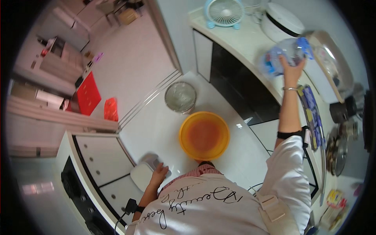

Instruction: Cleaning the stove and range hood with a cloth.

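Observation:
My right hand (292, 70) grips a large clear plastic bottle (283, 50) with blue parts, over the countertop at the right. Motion blurs the bottle, so its contents cannot be told. A bracelet circles that wrist. Low on the left, my left hand (160, 174) hangs with nothing in it, fingers loosely apart. Behind it on the floor stands a white plastic bin (143, 176), and whether they touch is unclear. Before my feet, a yellow plastic basin (225, 136) rests on the tiles. A round transparent container (180, 97) stands just beyond it.
A light blue fan (225, 13) and a white rice cooker (282, 20) occupy the far counter (246, 36). Along the right lie a dish rack (332, 58), patterned cloth (311, 114) and pots (342, 110). A gas stove (77, 191) is at left; sliding-door tracks (149, 98) cross the floor.

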{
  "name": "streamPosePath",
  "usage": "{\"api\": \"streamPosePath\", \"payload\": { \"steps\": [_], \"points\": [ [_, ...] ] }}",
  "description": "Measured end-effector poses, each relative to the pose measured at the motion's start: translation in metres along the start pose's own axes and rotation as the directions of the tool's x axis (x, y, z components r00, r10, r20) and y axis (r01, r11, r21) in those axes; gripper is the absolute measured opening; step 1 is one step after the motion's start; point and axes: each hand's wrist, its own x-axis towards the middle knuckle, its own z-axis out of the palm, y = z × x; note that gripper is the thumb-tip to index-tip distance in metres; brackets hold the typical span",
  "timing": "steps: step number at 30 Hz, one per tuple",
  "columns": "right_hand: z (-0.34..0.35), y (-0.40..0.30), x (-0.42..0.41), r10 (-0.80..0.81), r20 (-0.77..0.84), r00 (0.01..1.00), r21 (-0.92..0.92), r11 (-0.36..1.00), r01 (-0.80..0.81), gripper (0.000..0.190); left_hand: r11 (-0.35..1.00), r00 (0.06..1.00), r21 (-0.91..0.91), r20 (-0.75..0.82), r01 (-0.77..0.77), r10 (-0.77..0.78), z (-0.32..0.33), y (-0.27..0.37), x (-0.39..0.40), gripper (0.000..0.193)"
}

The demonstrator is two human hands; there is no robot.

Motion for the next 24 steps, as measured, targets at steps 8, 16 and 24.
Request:
{"api": "streamPosePath", "payload": {
  "steps": [8,16,24],
  "points": [
    [0.023,0.081,0.032,-0.063,-0.058,0.996,-0.050,0.997,0.060,0.094,0.879,0.918,0.285,-0.233,0.381,-0.322,-0.052,-0.076,-0.068,0.061],
    [0.022,0.120,0.033,-0.053,-0.088,0.995,-0.418,0.908,0.012,0.100,0.975,0.935,-0.139,-0.287,0.176,-0.210,-0.069,-0.134,-0.032,0.056],
    [0.033,0.070,-0.194,0.251,-0.038,0.967,-0.534,0.813,-0.232,0.088,0.973,0.946,-0.184,-0.267,0.136,-0.183,-0.161,-0.328,-0.006,0.059]
  ]
}}
